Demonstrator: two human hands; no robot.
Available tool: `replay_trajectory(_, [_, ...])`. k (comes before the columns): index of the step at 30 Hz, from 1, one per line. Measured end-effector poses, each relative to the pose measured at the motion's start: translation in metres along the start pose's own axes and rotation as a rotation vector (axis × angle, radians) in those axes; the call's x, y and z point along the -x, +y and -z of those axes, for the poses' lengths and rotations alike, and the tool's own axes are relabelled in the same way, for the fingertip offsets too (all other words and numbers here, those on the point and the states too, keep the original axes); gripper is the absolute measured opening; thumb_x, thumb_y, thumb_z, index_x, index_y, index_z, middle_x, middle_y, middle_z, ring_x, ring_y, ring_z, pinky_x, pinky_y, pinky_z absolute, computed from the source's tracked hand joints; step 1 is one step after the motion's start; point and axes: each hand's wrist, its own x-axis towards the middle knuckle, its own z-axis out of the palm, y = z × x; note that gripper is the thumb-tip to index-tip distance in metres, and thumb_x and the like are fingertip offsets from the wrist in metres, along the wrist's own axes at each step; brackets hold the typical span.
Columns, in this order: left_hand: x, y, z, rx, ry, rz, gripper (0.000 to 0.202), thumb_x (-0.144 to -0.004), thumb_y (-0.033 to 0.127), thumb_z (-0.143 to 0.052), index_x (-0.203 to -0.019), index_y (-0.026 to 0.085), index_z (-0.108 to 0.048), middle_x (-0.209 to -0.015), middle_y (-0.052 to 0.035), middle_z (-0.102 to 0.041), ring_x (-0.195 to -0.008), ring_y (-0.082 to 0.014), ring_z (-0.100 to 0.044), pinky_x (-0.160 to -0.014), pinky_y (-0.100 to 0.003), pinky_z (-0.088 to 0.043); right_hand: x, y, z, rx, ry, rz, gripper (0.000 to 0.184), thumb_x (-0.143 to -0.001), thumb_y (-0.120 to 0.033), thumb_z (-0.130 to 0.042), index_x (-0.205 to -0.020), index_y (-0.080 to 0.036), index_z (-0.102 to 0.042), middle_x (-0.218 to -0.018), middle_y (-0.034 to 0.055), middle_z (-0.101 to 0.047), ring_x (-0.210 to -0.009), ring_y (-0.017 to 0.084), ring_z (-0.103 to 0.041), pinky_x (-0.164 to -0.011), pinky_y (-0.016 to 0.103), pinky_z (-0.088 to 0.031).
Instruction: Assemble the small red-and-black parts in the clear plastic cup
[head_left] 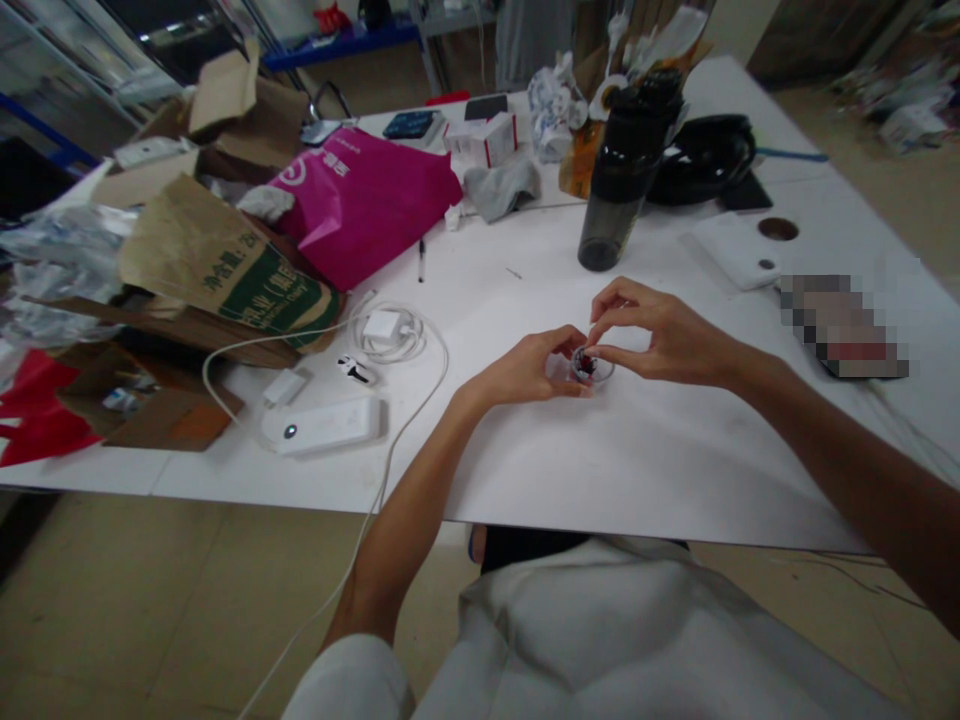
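Over the white table [517, 460], my left hand [536, 368] curls around a small clear round container [602, 371] with something dark [586, 364] inside it. What the dark contents are is too small to tell. My right hand [641, 335] meets it from the right, thumb and forefinger pinched together at the container's opening. Whether a small piece sits between those fingertips cannot be made out. Beyond my right hand stands a dark drinking bottle [611, 190], upright and apart from both hands.
To the left lie a coiled white cable [390, 340], a white power bank [330, 425] and a small black-and-white item [356, 370]. Behind them are a pink bag [367, 200], a paper sack [217, 260] and cardboard boxes [165, 400]. A pixelated phone-like object [844, 325] lies right.
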Motion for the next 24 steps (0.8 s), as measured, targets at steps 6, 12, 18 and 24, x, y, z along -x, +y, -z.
replay_trajectory(6, [-0.001,0.001,0.001,0.0,-0.008,0.022,0.057,-0.087,0.061,-0.095,-0.125,0.026,-0.072,-0.124,-0.0075,-0.081,-0.116,-0.0281,-0.074,-0.112,-0.047,-0.056,0.0,-0.001,0.0,-0.004,0.009,0.018,0.016,-0.104,-0.044,-0.079,-0.1,-0.029,-0.085,-0.114,0.0103,-0.074,-0.103,0.029,-0.072,-0.091,0.047,-0.062])
replay_trajectory(12, [-0.001,0.0,0.001,0.004,-0.009,-0.006,0.053,-0.09,0.056,-0.094,-0.127,0.026,-0.072,-0.125,-0.0072,-0.081,-0.116,-0.0276,-0.075,-0.111,-0.046,-0.056,0.001,0.001,0.003,0.012,0.004,0.024,0.019,-0.106,-0.046,-0.077,-0.1,-0.029,-0.085,-0.113,0.0103,-0.074,-0.103,0.029,-0.073,-0.092,0.048,-0.063])
replay_trajectory(18, [-0.001,0.0,0.001,0.018,-0.009,-0.02,0.052,-0.09,0.052,-0.095,-0.128,0.025,-0.072,-0.124,-0.0068,-0.081,-0.113,-0.026,-0.074,-0.107,-0.044,-0.056,0.005,0.0,0.011,0.038,-0.01,0.013,0.013,-0.102,-0.04,-0.081,-0.103,-0.029,-0.087,-0.115,0.0111,-0.075,-0.103,0.03,-0.073,-0.091,0.05,-0.063])
replay_trajectory(24, [0.0,0.0,-0.001,0.025,0.011,-0.016,0.054,-0.088,0.047,-0.096,-0.13,0.026,-0.07,-0.128,-0.0074,-0.08,-0.118,-0.0272,-0.074,-0.113,-0.046,-0.055,0.011,-0.002,0.011,0.084,-0.026,0.017,0.012,-0.098,-0.037,-0.083,-0.105,-0.031,-0.09,-0.123,0.0107,-0.075,-0.101,0.029,-0.072,-0.09,0.048,-0.062])
